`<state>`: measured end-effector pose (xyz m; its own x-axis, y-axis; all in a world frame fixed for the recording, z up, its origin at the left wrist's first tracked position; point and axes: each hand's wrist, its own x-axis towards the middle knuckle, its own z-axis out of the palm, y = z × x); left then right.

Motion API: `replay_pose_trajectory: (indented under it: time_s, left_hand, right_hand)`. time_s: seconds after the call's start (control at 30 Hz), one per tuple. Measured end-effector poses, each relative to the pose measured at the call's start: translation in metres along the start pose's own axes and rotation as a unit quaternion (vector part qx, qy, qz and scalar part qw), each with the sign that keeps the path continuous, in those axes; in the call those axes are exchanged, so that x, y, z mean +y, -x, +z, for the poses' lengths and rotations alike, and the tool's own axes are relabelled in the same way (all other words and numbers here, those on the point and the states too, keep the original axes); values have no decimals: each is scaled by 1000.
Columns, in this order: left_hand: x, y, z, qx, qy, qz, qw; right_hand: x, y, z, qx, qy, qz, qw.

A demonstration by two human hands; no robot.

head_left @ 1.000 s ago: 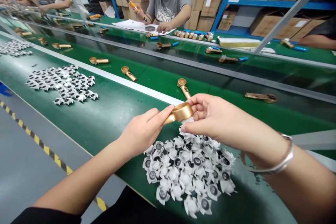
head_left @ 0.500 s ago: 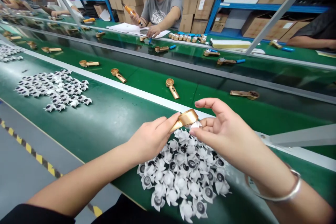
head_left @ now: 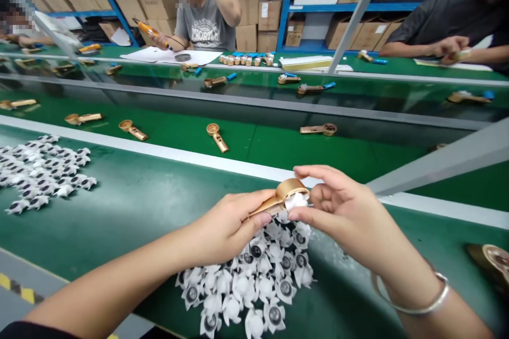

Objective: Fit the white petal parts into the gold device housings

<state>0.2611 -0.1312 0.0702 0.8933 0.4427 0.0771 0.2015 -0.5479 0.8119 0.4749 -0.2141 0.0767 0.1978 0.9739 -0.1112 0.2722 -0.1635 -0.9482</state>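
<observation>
My left hand [head_left: 226,222] is closed around the handle of a gold handheld fan housing [head_left: 291,187], its round ring pointing to the right. A white fan blade [head_left: 296,201] sits in the open mouth of that ring, at least partly inside. My right hand [head_left: 345,206] has its thumb and fingers around the ring's right side, with the thumb at the blade. How deep the blade goes in is hidden. Below both hands lies a heap of white fan blades [head_left: 242,286], some showing dark round centres.
Several gold fan housings [head_left: 217,136] lie on the green conveyor belt [head_left: 258,156]. More white blades [head_left: 43,167] lie at left. A grey metal post [head_left: 445,156] slants at right, near a gold part [head_left: 495,262]. Across the line, a co-worker [head_left: 207,21] holds an orange tool [head_left: 147,27].
The view has swung to the right. The ring has tilted so its mouth and the white blade show more. The co-worker opposite has raised one hand to the head.
</observation>
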Motion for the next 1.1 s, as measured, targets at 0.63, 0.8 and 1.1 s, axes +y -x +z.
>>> replay_pose_trajectory:
  time_s: [0.63,0.8,1.1]
  left_hand:
    - [-78,-90,-50,-21,-340,-94,935]
    - [-57,-61,-14,-175,-157,-138,962]
    - [-66,-59,-15,-14,-65,-146,987]
  right_hand:
    - [120,74,-46,137,410,-127,893]
    - [112,55,-30,77,428,-159,886]
    - [100,36,-29,-29,582,-154,798]
